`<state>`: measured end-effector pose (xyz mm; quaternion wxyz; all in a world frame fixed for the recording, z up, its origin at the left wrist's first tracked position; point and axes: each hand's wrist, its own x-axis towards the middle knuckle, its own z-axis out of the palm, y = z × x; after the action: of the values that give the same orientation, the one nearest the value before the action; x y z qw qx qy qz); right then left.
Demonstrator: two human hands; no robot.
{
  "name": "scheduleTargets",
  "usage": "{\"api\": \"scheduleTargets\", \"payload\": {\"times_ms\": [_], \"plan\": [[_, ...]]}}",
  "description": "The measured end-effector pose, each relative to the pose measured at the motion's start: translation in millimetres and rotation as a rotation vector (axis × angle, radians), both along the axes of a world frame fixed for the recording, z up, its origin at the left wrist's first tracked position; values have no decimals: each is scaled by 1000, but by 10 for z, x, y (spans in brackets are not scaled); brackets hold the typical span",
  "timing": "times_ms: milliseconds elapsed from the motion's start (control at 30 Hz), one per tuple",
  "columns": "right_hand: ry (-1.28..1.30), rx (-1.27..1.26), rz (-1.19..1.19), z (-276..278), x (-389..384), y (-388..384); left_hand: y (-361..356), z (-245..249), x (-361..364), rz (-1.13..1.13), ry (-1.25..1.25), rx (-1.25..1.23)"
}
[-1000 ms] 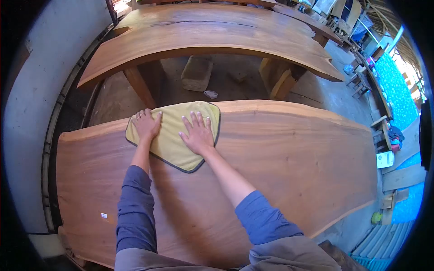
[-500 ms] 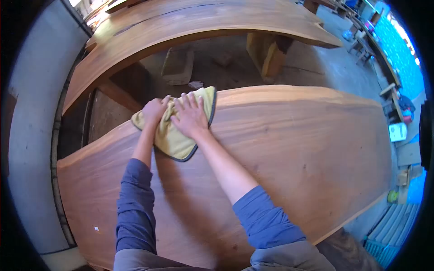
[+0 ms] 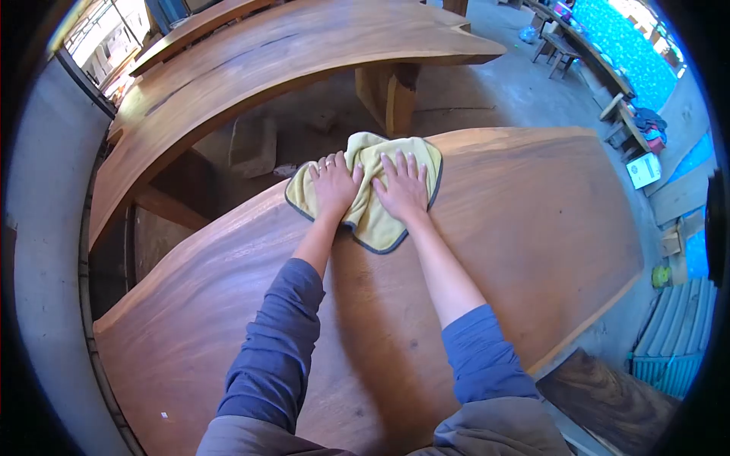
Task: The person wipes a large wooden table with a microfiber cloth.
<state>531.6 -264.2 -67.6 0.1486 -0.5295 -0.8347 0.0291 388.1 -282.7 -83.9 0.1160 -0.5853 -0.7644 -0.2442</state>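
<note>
A yellow-green cloth (image 3: 376, 228) with a dark edging lies partly bunched on a large wooden slab (image 3: 487, 205), along its far edge. My left hand (image 3: 334, 188) presses flat on the cloth's left half, fingers stretched out, with a ring visible on one finger. On the right half rests my right hand (image 3: 401, 188), its fingers spread and pointing away from me. A fold of cloth rises between the two hands. Part of the cloth reaches the slab's far edge.
Beyond the slab stands another long wooden table (image 3: 304, 45) on thick legs. A pale wall (image 3: 46, 251) runs close along the left. At the right are a white box (image 3: 645, 170), corrugated sheets (image 3: 673, 327) and a dark wood piece (image 3: 608, 391).
Both hands and the cloth have moved to the right along the slab's far edge. My left hand's fingers now lie flatter and straighter. The camera view has shifted too.
</note>
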Motion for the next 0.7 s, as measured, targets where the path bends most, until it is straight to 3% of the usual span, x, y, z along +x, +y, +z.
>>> {"api": "scheduleTargets", "payload": {"times_ms": [33, 233, 700], "plan": [[-9, 2, -22, 0, 27, -69, -28, 25, 17, 2, -53, -127], [-74, -62, -49, 85, 77, -217, -139, 136, 50, -9, -54, -250], [-95, -106, 25, 68, -33, -500, -633, 127, -124, 124, -92, -234]]}}
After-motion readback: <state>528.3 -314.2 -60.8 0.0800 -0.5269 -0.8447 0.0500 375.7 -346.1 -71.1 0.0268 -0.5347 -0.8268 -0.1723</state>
